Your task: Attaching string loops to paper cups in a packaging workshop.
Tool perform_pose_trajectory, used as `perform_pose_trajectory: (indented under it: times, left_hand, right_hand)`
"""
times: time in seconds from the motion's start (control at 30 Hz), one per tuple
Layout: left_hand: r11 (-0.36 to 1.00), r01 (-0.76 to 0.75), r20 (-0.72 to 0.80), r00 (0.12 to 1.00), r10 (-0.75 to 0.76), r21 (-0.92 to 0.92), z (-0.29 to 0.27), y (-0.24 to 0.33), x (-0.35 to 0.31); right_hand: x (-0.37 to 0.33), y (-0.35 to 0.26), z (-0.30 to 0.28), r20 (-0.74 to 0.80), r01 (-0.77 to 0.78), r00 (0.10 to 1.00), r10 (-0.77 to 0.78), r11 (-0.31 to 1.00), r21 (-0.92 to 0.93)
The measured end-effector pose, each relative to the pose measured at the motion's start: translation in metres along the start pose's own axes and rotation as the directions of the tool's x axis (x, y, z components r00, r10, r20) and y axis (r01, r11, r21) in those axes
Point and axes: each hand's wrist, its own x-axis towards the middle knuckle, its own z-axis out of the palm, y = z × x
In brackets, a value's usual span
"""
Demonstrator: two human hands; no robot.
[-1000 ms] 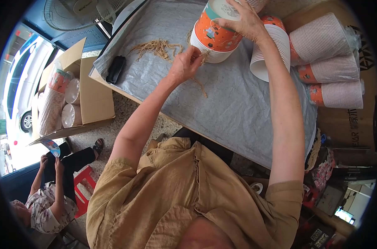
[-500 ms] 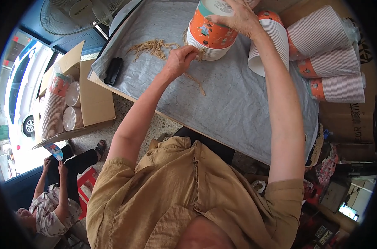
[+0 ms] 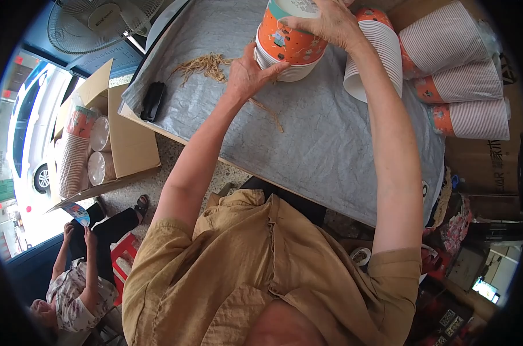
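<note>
A black stapler (image 3: 153, 101) lies near straw strands (image 3: 206, 66); an open cardboard box (image 3: 129, 138) stands beside the table.

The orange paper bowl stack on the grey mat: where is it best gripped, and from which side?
Grip the orange paper bowl stack by its flared sides, one hand each side. It stands rim-down on the grey mat, so the base on top suits the right hand from above, while the left hand steadies the white ribbed rims low on the left.

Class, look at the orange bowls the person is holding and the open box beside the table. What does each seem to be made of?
Orange bowls: probably coated paper, matte printed outside, thin nested rims. Open box: brown corrugated cardboard, dull, with folded flaps.
</note>
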Motion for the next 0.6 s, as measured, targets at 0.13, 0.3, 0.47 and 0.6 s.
perform_pose_trajectory:
  times: [0.13, 0.3, 0.47, 0.6]
  left_hand:
    - [0.951, 0.180, 0.201, 0.971, -0.130, -0.251, -0.016, 0.000, 0.005]
    - [0.962, 0.109, 0.247, 0.968, -0.045, -0.252, -0.035, -0.047, 0.020]
    - [0.972, -0.187, -0.125, 0.977, 0.170, -0.142, -0.034, -0.043, 0.018]
    - [0.974, -0.123, -0.098, 0.990, 0.106, -0.188, -0.029, -0.004, -0.020]
  right_hand:
    - [-0.003, 0.004, 0.001, -0.030, 0.006, 1.000, -0.007, 1.000, -0.024]
    - [-0.002, -0.007, -0.005, -0.026, -0.032, 0.999, 0.032, 0.999, -0.002]
    - [-0.028, 0.015, -0.015, -0.532, 0.400, 0.833, -0.150, 0.828, 0.393]
    - [-0.131, 0.057, -0.039, -0.625, 0.055, 0.668, 0.404, 0.810, 0.583]
